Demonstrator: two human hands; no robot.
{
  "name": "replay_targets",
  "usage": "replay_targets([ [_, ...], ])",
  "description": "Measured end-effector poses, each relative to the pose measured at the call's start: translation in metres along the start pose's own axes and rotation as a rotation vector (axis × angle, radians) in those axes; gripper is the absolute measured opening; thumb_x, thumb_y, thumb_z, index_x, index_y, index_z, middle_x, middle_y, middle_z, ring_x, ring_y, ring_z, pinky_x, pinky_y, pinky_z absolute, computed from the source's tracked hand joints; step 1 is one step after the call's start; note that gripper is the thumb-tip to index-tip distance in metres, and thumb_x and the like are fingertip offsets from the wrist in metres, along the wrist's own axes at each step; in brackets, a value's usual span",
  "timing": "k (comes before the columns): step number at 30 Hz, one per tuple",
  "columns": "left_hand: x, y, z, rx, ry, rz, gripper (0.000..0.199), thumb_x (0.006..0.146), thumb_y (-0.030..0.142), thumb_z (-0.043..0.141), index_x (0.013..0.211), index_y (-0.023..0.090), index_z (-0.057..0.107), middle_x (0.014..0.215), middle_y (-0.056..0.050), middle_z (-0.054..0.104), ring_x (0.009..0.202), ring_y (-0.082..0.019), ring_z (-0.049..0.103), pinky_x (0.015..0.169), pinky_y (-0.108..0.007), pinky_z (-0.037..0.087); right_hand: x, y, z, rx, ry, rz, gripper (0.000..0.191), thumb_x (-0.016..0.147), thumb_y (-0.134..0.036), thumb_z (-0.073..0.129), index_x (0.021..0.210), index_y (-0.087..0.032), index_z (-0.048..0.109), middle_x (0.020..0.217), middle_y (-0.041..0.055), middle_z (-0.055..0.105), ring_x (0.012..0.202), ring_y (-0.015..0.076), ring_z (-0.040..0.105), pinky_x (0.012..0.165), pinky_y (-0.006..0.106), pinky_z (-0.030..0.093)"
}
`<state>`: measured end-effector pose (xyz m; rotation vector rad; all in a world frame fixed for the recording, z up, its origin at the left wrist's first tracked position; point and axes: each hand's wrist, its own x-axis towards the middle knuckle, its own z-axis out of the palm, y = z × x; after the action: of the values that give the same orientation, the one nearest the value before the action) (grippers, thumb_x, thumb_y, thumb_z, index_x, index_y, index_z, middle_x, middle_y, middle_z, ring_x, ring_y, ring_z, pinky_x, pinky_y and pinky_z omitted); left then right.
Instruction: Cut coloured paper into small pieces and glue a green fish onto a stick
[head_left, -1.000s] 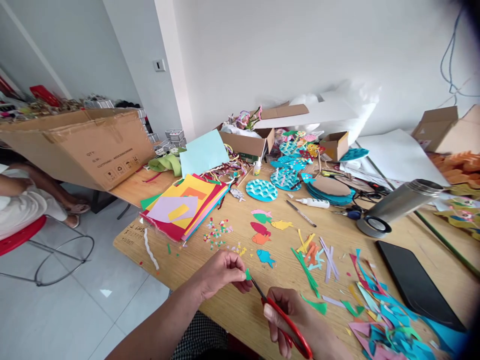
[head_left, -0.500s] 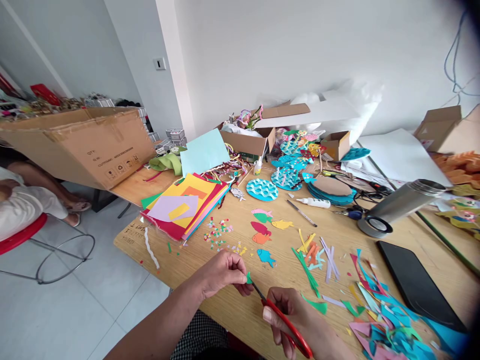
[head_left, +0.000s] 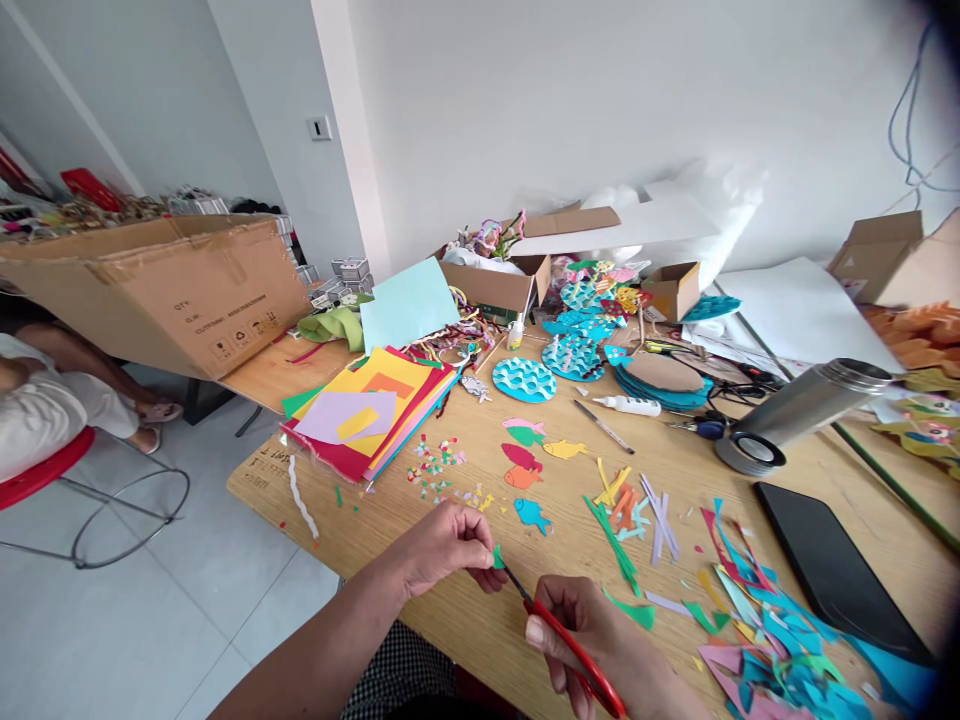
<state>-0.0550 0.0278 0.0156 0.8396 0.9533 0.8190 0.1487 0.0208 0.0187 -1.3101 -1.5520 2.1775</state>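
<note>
At the lower centre of the frame, the right hand grips red-handled scissors, its fingers curled round the handles, the blades pointing up and left. Just left of it, the left hand pinches a small green paper piece between thumb and fingertips, at the blade tips; whether they touch, or the blades are parted, I cannot tell. Against a second ago, the piece seems slightly turned and both hands have scarcely moved, which suggests careful trimming of the same piece. Beyond, near the middle, lie a blue paper fish and an orange paper fish; farther up rests a wave-patterned blue disc.
</note>
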Motion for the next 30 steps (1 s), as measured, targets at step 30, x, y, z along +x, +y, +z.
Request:
replay_targets([
  [30,0.0035,-0.0049,-0.0017,-0.044,-0.034,-0.034,0.013,0.062,0.020,0.067,0.067,0.012,0.058,0.065,-0.009,0.071,0.056,-0.018,0.066,0.058,-0.030,0.051,0.0005,0.0004,-0.0012,0.009,0.050,0.043,0.049,0.058,-0.055,0.075,0.063,-0.021,0.040,0.036,-0.0096,0.052,0.023,0.0028,0.039,0.025,0.013,0.022],
])
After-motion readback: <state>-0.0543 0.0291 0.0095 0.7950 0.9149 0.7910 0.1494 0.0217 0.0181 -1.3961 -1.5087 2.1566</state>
